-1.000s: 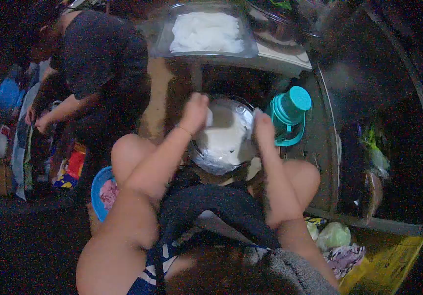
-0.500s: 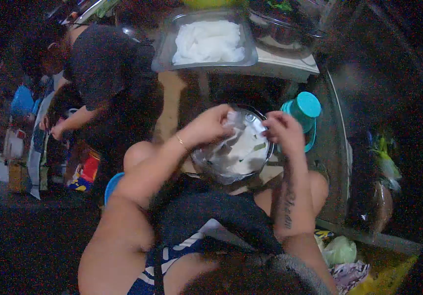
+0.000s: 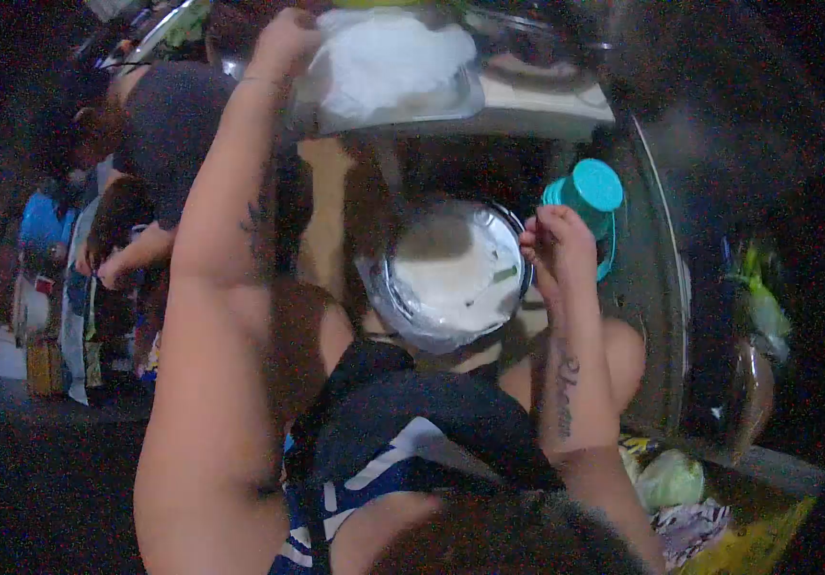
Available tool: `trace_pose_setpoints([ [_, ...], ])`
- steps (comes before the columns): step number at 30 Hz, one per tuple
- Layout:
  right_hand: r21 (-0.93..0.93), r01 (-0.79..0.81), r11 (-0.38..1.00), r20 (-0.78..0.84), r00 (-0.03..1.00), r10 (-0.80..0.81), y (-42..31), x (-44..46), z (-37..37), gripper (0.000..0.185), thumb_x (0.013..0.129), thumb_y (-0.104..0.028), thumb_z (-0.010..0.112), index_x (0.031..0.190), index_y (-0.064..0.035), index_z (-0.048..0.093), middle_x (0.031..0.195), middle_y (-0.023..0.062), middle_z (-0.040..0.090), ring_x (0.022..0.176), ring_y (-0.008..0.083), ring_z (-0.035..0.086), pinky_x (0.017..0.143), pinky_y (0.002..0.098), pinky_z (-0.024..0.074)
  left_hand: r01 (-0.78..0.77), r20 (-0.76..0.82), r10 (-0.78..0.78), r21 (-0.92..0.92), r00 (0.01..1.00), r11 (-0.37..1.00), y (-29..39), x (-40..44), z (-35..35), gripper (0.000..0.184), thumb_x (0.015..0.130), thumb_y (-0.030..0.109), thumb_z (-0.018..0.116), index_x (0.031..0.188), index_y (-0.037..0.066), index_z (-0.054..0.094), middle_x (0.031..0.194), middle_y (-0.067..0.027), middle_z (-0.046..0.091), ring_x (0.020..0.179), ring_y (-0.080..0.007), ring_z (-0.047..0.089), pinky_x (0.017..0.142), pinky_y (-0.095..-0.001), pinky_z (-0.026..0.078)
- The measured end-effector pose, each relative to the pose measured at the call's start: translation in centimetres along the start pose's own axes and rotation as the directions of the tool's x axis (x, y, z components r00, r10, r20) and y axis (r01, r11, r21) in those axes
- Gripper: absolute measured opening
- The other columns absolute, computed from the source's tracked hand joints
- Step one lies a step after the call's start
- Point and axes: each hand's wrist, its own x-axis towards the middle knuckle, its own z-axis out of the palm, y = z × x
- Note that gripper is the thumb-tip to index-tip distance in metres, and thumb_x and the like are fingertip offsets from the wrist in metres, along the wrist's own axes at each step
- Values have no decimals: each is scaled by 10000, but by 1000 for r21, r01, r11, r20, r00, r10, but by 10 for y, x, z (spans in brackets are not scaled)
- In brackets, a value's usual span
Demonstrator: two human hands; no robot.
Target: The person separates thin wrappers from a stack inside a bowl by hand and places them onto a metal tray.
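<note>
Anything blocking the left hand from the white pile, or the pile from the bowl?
Nothing visible between left hand and white pile; it's at the edge. Toward the bowl: the tray's near rim, then a gap too dark to judge. Right hand is off to the side.

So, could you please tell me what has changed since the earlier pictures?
The left hand has moved from over the bowl forward to the white pile in the tray; its grip is unclear. The right hand remains beside the bowl, near the bucket.
</note>
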Motion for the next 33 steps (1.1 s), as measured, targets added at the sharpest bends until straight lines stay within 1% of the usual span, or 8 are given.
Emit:
trace_pose_setpoints([
  [6,75,17,997,5,1000,-18,-4,-6,11,123,841,-103,557,928,-17,538,751,90,586,576,188,579,487,273,471,-324,-552,207,-121,808,938,67,-150,23,137,799,112,633,915,46,607,812,-73,621,740,-184,602,690,-288,480],
  [11,102,-64,993,-15,998,66,9,7,11,125,843,-118,574,936,-44,536,758,84,588,611,189,579,523,301,479,-107,157,161,-308,974,945,49,-274,173,215,746,107,595,947,30,609,900,-160,627,826,-322,613,755,-376,497],
  [14,134,-97,986,6,995,97,6,8,5,119,840,-125,582,931,-63,538,758,78,587,625,189,578,545,316,481,-290,774,214,-41,596,956,36,-313,192,390,808,238,590,1160,78,537,1168,-164,574,1083,-377,538,876,-471,464],
  [17,172,-97,980,-46,993,107,3,8,2,82,840,-110,553,891,-49,536,733,81,574,589,192,571,497,299,474,-615,721,404,39,563,788,21,-355,194,381,824,272,556,1155,87,525,1241,-147,528,1114,-397,506,877,-502,459],
  [21,158,-124,980,-95,986,140,5,13,-5,57,828,-104,538,833,-47,532,723,78,562,568,187,557,477,292,466,-552,881,243,24,405,834,28,-342,196,211,824,200,525,985,99,615,1132,-115,575,1118,-356,524,840,-470,477],
  [27,-55,-75,996,-135,989,67,21,20,-6,119,811,-143,539,766,-33,551,631,69,548,487,160,518,434,286,417,-203,731,131,11,670,979,35,-328,192,191,809,235,559,865,60,611,888,-149,624,864,-338,614,724,-442,489],
  [30,-223,9,975,-112,993,-35,54,42,-15,273,831,-196,535,635,-11,573,510,54,531,376,148,465,348,291,353,3,447,169,-359,879,933,26,-295,190,198,815,236,570,855,44,596,805,-173,598,771,-292,617,674,-408,472],
  [33,-350,-53,935,-219,975,-26,79,47,-28,314,853,-240,546,653,1,578,513,59,523,406,160,480,376,307,362,154,511,83,-405,856,901,60,-253,137,173,840,206,555,820,34,568,729,-99,565,691,-181,556,629,-334,447],
])
